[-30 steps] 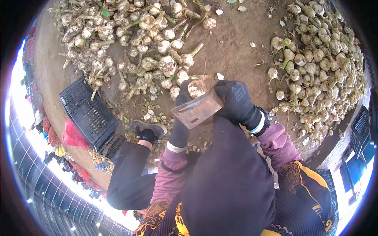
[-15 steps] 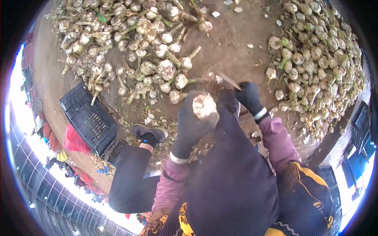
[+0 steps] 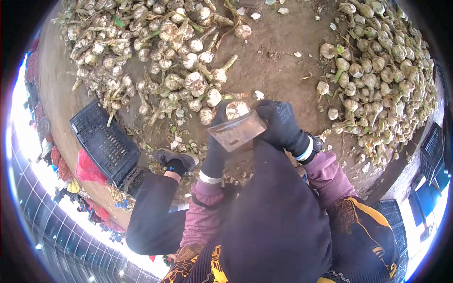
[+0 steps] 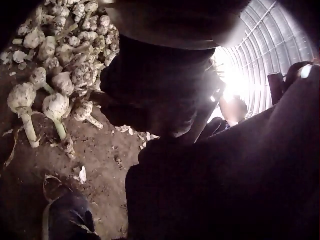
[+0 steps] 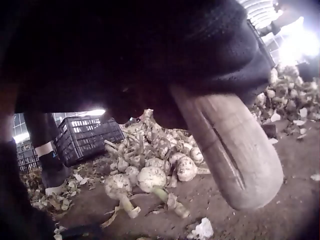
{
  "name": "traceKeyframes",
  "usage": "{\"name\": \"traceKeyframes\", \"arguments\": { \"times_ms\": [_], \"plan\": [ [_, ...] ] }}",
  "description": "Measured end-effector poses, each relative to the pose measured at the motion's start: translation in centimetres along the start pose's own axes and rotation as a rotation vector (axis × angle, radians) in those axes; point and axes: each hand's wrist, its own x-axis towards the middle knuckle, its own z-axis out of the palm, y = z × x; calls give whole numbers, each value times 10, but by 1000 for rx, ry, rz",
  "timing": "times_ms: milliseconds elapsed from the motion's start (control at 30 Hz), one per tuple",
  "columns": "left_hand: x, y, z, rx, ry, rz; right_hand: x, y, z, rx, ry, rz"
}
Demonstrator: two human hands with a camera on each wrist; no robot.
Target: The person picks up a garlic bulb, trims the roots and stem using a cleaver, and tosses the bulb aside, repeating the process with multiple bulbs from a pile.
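In the head view my gloved left hand (image 3: 219, 116) grips a garlic bulb (image 3: 237, 109), its pale round side facing up. My gloved right hand (image 3: 282, 125) holds a cleaver (image 3: 237, 134) whose wide, stained blade lies across the near side of the bulb and covers part of the left hand. The cleaver's worn wooden handle (image 5: 240, 155) pokes out below the fist in the right wrist view. Dark glove (image 4: 155, 85) fills the middle of the left wrist view, where the bulb is hidden.
A heap of garlic with stalks (image 3: 165, 52) lies ahead on the left, another garlic pile (image 3: 377, 80) on the right. Bare soil (image 3: 283, 52) runs between them. A black crate (image 3: 106, 141) stands left beside a shoe (image 3: 177, 159). Scraps of peel dot the ground.
Half a second ago the hands were apart, the bulb tilted up in the left hand and the blade off to the right. Now blade and bulb are together again, much as one second ago.
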Motion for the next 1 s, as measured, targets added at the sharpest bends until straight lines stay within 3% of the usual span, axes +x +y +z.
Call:
{"name": "traceKeyframes", "arguments": {
  "times_ms": [133, 200, 233, 300, 400, 433, 500, 533, 567, 600, 700, 767, 800, 900, 967, 1000],
  "plan": [
    [5, 11, 14, -496, 131, -237, 4, -7, -11, -8, -61, -28],
    [0, -2, 3, -165, 46, -145, 6, -4, -12, -38, -90, -61],
    [-13, -32, -18, 246, -83, 16, 6, -2, -13, -53, -104, -76],
    [-18, -42, -25, 451, -123, 90, 0, 19, -1, -19, -29, -1],
    [-6, 32, 25, -103, 167, -180, -7, 42, 13, -66, 12, 146],
    [-1, 38, 29, -38, 132, -144, -11, 49, 17, -99, 16, 206],
    [6, 41, 30, 93, 77, -85, -18, 51, 25, -49, 87, 129],
    [8, 22, 11, 429, -73, -4, -18, 42, 23, -9, 105, 77],
    [1, 2, 7, 408, -31, 47, -19, 31, 17, 27, 130, 28],
    [-5, -14, 3, 386, 8, 105, -10, 8, -2, -64, -20, 29],
    [-4, 1, 15, 523, 115, 256, -3, 5, 3, -5, -18, 86],
    [-5, 1, 12, 1023, 111, 481, -2, 4, 6, 7, 20, 70],
    [-7, -7, 9, 1057, 123, 431, -2, 5, 7, 10, 39, 66],
    [-8, -4, 16, 932, 211, 209, -12, 29, 33, -67, 66, 175],
    [7, 57, 54, 549, 313, -27, -24, 46, 35, 15, -10, 540],
    [6, 50, 50, 608, 325, 135, -23, 51, 36, 61, -52, 714]
  ]
}}
